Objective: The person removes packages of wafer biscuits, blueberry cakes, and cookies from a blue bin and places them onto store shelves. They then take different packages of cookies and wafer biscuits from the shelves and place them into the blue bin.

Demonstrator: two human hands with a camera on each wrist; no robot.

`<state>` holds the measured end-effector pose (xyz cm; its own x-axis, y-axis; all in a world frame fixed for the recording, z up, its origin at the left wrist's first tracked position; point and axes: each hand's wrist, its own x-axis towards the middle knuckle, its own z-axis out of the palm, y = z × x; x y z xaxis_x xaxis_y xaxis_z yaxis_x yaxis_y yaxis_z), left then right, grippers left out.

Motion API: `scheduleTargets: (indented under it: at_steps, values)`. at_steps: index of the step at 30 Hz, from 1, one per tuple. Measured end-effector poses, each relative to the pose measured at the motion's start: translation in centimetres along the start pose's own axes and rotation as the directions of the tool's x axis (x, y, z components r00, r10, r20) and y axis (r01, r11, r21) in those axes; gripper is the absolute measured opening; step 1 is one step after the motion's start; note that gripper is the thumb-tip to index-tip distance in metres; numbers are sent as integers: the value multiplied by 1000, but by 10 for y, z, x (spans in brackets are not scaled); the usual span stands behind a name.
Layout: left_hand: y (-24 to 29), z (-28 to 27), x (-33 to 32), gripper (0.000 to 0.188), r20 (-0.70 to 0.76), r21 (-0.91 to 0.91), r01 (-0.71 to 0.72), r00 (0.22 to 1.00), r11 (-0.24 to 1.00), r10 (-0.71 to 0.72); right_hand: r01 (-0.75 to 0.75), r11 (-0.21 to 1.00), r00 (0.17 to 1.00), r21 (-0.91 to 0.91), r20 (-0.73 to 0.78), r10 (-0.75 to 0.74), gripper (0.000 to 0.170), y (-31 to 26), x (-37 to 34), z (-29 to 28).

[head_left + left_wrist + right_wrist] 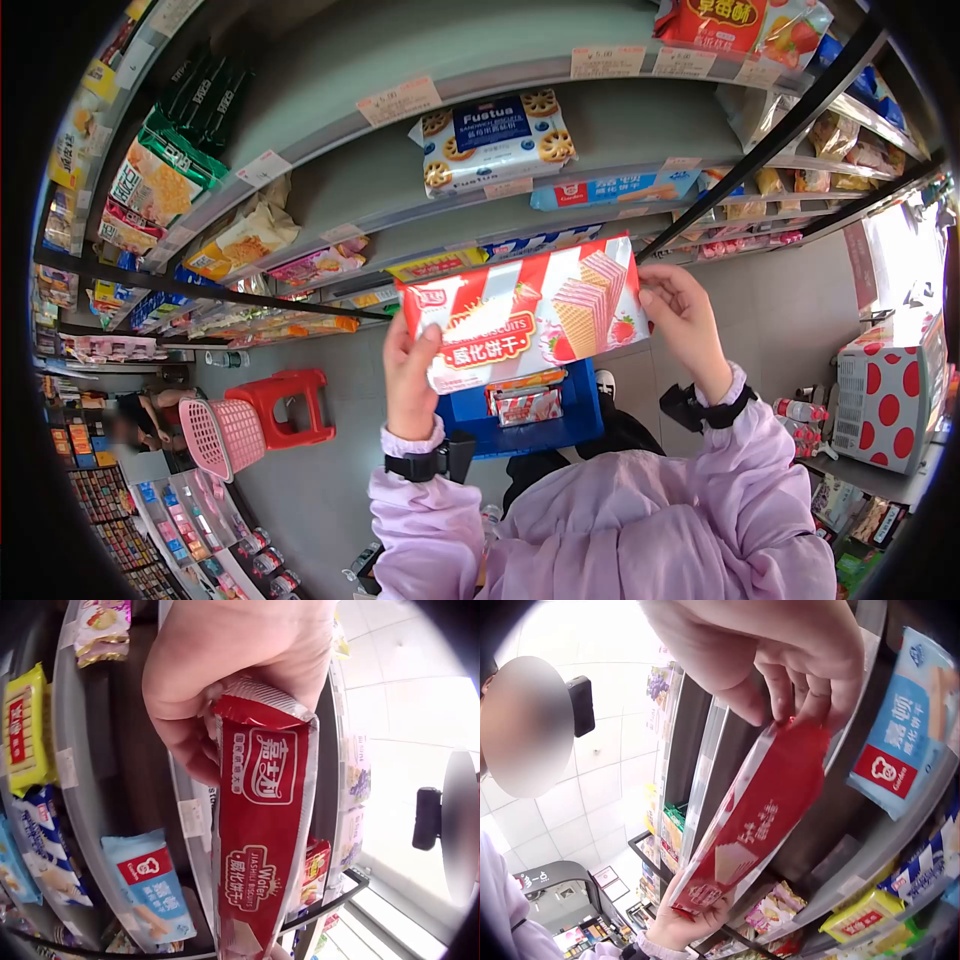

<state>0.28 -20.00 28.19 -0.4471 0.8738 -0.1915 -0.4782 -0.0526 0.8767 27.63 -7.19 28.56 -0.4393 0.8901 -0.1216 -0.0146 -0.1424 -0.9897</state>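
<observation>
A red-and-white striped packet of wafer biscuits (500,300), printed with pink wafers and strawberries, is held up in front of the shelves. At its left end my left hand (410,385) grips it, thumb on the printed front. My right hand (690,325) pinches the upper right corner. From the left wrist view, the red side panel of the wafer packet (262,802) faces the camera, with the left hand (232,660) curled round its end. In the right wrist view, fingertips of the right hand (795,667) meet the crimped end seal.
Below the packet a blue basket (470,440) on the floor contains several packets. Shelves in front bear a Fustua biscuit packet (495,140) and a light blue wafer packet (615,188). A red stool (290,405) and pink basket (225,440) stand left; a red-dotted box (890,400) is right.
</observation>
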Motion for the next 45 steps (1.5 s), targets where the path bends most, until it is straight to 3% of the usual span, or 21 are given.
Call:
scheduleTargets:
  at_steps: [3,7,8,11,12,13,15,18,19,21,24,28,29,30,31,33,36,39,40,43,45]
  values:
    - [31,3,17,45,107,85,-84,991,993,75,72,996,990,-59,127,-64,27,-20,23,-8]
    - [39,3,16,46,145,107,-89,987,990,73,-14,999,985,43,172,7,35,-29,26,6]
    - [30,1,14,44,112,102,-124,987,987,113,-99,991,967,88,245,75,39,-25,23,6]
    - [-5,-28,-4,41,49,57,-31,998,998,29,-258,963,927,82,302,223,38,14,9,7]
    - [-25,-43,-11,35,-9,82,18,1000,996,-17,-389,917,894,87,277,353,39,27,2,9]
    - [-45,-58,-20,31,-35,88,111,993,990,-109,-436,892,878,122,274,392,37,45,-4,13]
    - [-97,-91,-36,28,-88,35,263,962,964,-260,-575,795,813,193,242,529,34,119,-22,13]
    - [-194,-159,-66,30,-123,-16,438,891,899,-437,-657,733,751,176,234,617,31,246,-61,16]
    - [-224,-183,-76,30,-115,-28,498,860,867,-497,-719,674,694,169,209,689,34,287,-75,18]
    - [-283,-227,-90,28,-123,-6,603,791,798,-599,-727,663,686,176,152,712,33,365,-97,22]
    - [-366,-289,-98,27,-202,123,708,704,695,-681,-682,715,723,150,-7,691,32,468,-112,39]
    - [-474,-352,-94,35,-341,119,719,678,685,-652,-767,640,640,-41,29,768,29,597,-116,44]
    - [-504,-376,-95,33,-307,151,725,681,672,-665,-796,603,602,-58,31,798,27,617,-112,49]
    - [-523,-387,-90,32,-324,205,772,633,601,-703,-779,620,619,-90,44,784,27,645,-116,50]
    - [-538,-392,-88,30,-330,205,772,633,602,-700,-779,606,612,-163,15,791,28,663,-118,52]
    - [-561,-397,-83,30,-289,142,761,643,633,-709,-722,629,685,-287,-169,709,30,715,-133,55]
    - [-590,-412,-86,33,-285,218,732,680,645,-676,-613,426,692,-665,-190,697,37,700,-119,63]
    - [-600,-418,-89,42,-335,615,676,690,406,-641,-724,539,602,-430,-13,798,43,696,-108,66]
    - [-596,-408,-92,43,-389,499,720,683,482,-618,-706,637,671,-308,-4,742,45,698,-114,69]
    - [-583,-393,-101,43,-496,717,621,774,317,-395,-381,796,884,-471,68,463,42,677,-119,69]
    - [-539,-365,-93,45,-319,739,546,799,394,-509,-279,673,738,-685,295,606,35,640,-110,67]
